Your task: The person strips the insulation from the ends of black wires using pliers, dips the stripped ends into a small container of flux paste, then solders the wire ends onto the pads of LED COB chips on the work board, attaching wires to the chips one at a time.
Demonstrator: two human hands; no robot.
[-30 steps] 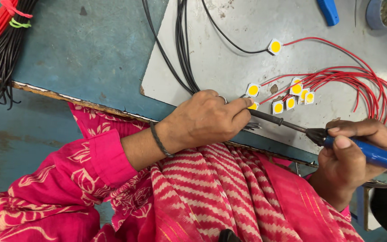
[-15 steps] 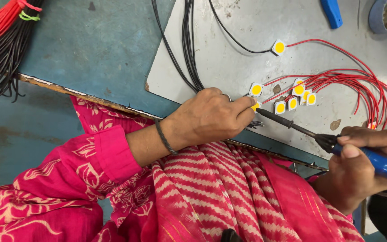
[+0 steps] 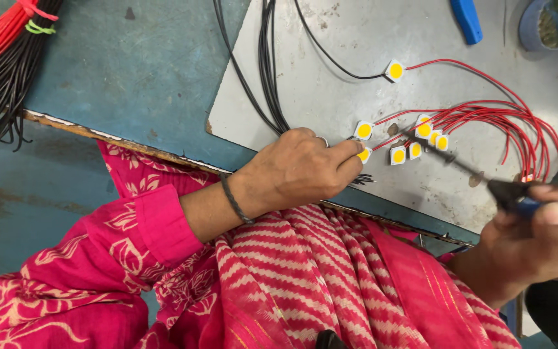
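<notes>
The left hand point(image 3: 305, 171) pinches a small white chip with a yellow centre point(image 3: 364, 154) between thumb and fingertips, pressing it down on the grey metal plate point(image 3: 330, 84). That chip lies at the plate's near edge, touching the left fingertips, so the left hand is the nearer one by far. The right hand point(image 3: 537, 236) is closed around the blue handle of a soldering iron point(image 3: 485, 178). The iron's long axis runs from that hand, off the plate's near right corner, up and leftward across the plate; its thin tip ends among a cluster of similar chips point(image 3: 421, 139), just right of the pinched one and apart from it.

Red wires point(image 3: 505, 119) fan from the cluster toward the plate's right edge. One more chip point(image 3: 394, 70) lies farther up the plate, joined to a black wire. Black cables point(image 3: 266, 64) cross the plate's left side. The plate rests on a worn blue table point(image 3: 130, 71); a bundle of red and black wire point(image 3: 1, 52) lies well left of the plate. A blue tool point(image 3: 466, 19) and a round dish point(image 3: 547, 22) sit at the plate's far edge.
</notes>
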